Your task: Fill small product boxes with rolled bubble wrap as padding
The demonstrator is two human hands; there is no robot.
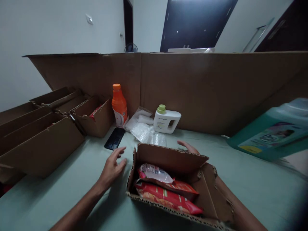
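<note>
In front of me stands an open cardboard box with rough-cut edges. Inside it lie a red snack packet and, behind that, a white and pink packet; some orange-red packaging shows between them. My left hand is beside the box's left side, fingers apart, holding nothing, with a small gap to the cardboard. My right hand reaches round behind the box's right end. Its fingers stretch out past the back wall, while the box hides part of the hand and wrist.
More cardboard boxes stand at the left. Toward the back are a black phone, an orange bottle, bubble wrap and a white bottle with a green cap. A large green jug is at right; a cardboard wall spans behind.
</note>
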